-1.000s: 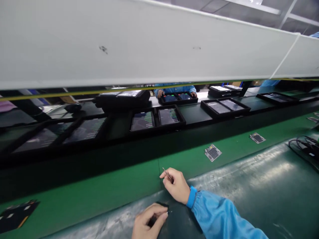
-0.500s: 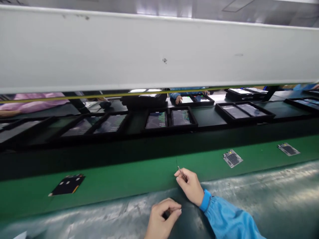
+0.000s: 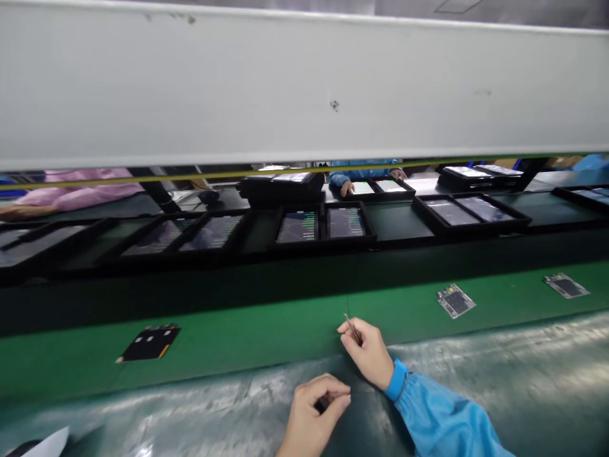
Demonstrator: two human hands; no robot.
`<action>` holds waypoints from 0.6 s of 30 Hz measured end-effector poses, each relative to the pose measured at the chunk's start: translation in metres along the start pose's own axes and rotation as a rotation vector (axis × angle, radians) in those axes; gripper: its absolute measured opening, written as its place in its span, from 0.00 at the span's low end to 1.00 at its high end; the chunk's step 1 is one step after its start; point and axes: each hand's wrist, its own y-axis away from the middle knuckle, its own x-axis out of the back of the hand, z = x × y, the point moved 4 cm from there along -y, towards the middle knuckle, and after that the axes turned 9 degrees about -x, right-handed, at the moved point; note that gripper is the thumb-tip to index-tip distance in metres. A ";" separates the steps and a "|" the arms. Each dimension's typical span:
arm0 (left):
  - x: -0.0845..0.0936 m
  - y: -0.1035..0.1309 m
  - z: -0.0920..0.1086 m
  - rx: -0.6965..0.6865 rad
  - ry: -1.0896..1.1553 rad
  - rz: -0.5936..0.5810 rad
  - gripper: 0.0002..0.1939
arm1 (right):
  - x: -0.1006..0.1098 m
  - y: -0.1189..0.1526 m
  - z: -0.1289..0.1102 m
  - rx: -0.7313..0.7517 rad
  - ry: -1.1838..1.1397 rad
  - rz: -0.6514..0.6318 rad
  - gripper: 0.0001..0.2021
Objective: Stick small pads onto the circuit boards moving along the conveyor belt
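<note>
My right hand (image 3: 368,352), in a blue sleeve, pinches metal tweezers (image 3: 353,328) whose tips point up and left over the green belt (image 3: 266,333). Lower and to its left, my left hand (image 3: 316,412) is held in a pinch above the mat's edge; anything between its fingertips is too small to make out. On the belt to the left lies a black board (image 3: 150,343) with an orange edge. To the right lie a grey circuit board (image 3: 455,301) and another circuit board (image 3: 566,285). Neither hand touches the boards.
A shiny green mat (image 3: 499,368) covers the near side. Beyond the belt stand black trays (image 3: 323,243) with screens. A white panel (image 3: 285,89) spans the top. Across the line are a person's hands (image 3: 347,188) and a pink sleeve (image 3: 90,187). A white piece (image 3: 50,442) shows bottom left.
The black board and both circuit boards sit further right in view. Both hands keep their poses, slightly further right. More of the white piece shows at bottom left.
</note>
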 end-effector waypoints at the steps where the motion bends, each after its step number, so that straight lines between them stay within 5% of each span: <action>1: 0.000 -0.001 0.000 -0.012 -0.003 -0.002 0.06 | 0.000 0.000 -0.001 -0.001 -0.002 0.001 0.08; 18: 0.009 -0.009 -0.004 -0.118 -0.074 -0.038 0.14 | 0.001 -0.007 -0.007 -0.017 -0.060 0.047 0.07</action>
